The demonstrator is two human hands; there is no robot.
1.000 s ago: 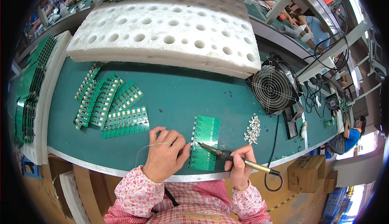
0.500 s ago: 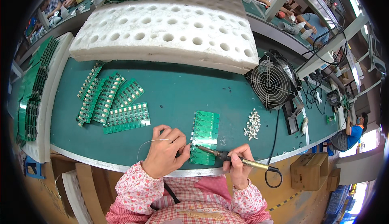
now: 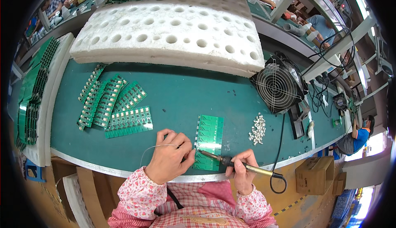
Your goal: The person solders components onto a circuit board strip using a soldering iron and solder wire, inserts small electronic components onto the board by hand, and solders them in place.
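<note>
A green circuit board panel [image 3: 209, 135] lies on the green bench mat near the front edge. My right hand [image 3: 242, 171] grips a soldering iron [image 3: 231, 163] whose tip touches the panel's lower left edge. My left hand [image 3: 170, 158] pinches a thin solder wire [image 3: 153, 147] that loops back to the left, its end held at the iron's tip.
Several finished green panels [image 3: 115, 106] fan out at the left. A small pile of metal parts [image 3: 258, 129] lies right of the board, beside a black fan [image 3: 278, 85]. A white foam slab with holes [image 3: 169, 32] fills the back. Cardboard boxes [image 3: 315, 174] stand lower right.
Both hands have stayed at the panel's lower left edge, the iron tip and wire end shifting only slightly along it.
</note>
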